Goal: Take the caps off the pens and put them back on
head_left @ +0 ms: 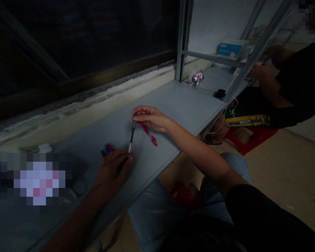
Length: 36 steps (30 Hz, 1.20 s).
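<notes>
My right hand [153, 118], thumb and fingers pinched, grips the upper end of a black pen [132, 134] above the desk. At the pen's lower end, my left hand [114, 168] is closed around the dark barrel. Between the hands a thin, dark, partly clear stretch shows, perhaps the refill; whether the parts are joined I cannot tell. A red pen [149, 135] lies on the desk just below my right hand. Beyond my left hand, the ends of several pens [107, 148], blue, red and dark, stick out, partly hidden by it.
The long grey desk [170, 101] runs along a window wall. A metal frame post [182, 42] stands at its back. Farther right are a blue and white box [229, 49], a black object [219, 93] and white cables. Another person sits there near a red stool [252, 140].
</notes>
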Tool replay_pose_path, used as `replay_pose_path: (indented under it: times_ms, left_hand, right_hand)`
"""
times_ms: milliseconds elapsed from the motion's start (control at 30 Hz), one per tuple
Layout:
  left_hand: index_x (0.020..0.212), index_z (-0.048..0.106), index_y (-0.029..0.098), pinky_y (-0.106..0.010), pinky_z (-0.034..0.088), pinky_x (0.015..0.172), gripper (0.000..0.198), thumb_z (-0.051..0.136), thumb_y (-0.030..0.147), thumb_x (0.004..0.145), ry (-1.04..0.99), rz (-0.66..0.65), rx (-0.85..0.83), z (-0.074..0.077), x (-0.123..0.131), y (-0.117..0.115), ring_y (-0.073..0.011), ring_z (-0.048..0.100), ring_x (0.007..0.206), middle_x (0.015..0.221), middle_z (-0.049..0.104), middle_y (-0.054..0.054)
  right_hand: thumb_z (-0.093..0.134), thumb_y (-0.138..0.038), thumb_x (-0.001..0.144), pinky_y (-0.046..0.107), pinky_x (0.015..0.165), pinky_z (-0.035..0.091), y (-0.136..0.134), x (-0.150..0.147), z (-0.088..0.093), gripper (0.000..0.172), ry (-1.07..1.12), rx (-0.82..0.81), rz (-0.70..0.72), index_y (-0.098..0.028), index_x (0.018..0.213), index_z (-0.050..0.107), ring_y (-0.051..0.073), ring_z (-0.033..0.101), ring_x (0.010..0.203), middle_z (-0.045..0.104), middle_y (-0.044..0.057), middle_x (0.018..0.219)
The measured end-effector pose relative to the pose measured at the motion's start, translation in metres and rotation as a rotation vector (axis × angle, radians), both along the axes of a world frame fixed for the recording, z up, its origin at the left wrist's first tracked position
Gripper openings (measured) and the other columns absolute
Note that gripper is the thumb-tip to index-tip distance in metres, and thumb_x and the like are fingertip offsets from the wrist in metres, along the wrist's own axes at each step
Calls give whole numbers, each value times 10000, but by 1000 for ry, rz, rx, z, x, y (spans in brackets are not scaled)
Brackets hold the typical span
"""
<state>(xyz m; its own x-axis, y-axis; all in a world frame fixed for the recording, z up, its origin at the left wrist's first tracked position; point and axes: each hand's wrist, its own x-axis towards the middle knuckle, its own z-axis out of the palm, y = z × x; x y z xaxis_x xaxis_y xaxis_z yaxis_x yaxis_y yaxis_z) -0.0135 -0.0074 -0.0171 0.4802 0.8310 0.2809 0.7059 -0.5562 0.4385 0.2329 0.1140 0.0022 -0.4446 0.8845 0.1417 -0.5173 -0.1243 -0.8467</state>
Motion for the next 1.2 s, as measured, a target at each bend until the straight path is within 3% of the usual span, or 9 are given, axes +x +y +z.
replay_pose_path:
  times_ms: [467,633,733,867,1000,1067,1133,1200]
  left_hand:
    - [1028,783,219,-452,537,1016,444,467,531,1036,-21,-5,-41,3,1,-3,-266,719,1087,1146,777,-86]
    - [989,777,219,-426,556,986,433,466,517,1026,-44,10,-44,4,3,-4,-255,726,1048,1109,786,-86]
    - [963,752,214,-380,564,959,429,449,510,1035,-111,94,-63,4,1,-5,-236,728,985,1048,787,-68]
    - [970,751,231,-353,559,924,437,452,544,1029,-104,176,-58,3,-2,-3,-232,719,921,973,775,-45]
    - [950,765,237,-390,557,927,472,458,590,1011,-69,180,-55,4,-3,0,-258,718,896,904,765,-43]
    - [939,770,245,-406,559,932,490,446,606,1013,-71,219,-53,5,-3,1,-268,723,904,916,771,-44]
    - [936,775,253,-416,566,922,503,440,621,1012,-80,262,-66,6,-4,1,-274,725,897,936,777,-45]
    - [931,779,258,-426,573,906,507,446,634,1005,-86,290,-79,7,-3,1,-276,724,875,927,779,-47]
  right_hand:
    - [863,-191,762,188,747,587,0,7,0,274,-2,61,-79,-187,987,706,87,672,771,740,-3,950]
    - [873,-169,765,200,789,588,-3,1,-2,252,-76,96,-3,-174,951,703,90,691,818,745,7,946]
    - [909,-197,731,218,796,595,-4,-3,-3,294,-132,132,87,-152,943,710,91,697,773,760,15,895]
    - [930,-300,724,199,670,562,-7,-4,-3,321,-241,189,116,-142,828,672,84,675,647,726,-11,733]
    - [805,-437,876,157,432,323,-13,-3,-2,540,-487,356,36,-174,559,455,22,407,405,493,-67,450]
    - [752,-449,925,163,415,283,-14,-4,0,504,-522,395,28,-179,605,473,22,357,389,459,-82,438]
    - [767,-382,923,154,437,341,-13,-4,1,300,-461,388,62,-172,807,586,41,446,437,571,-75,541]
    - [797,-300,894,150,475,410,-11,-4,1,231,-395,381,110,-175,968,617,56,538,513,657,-61,659]
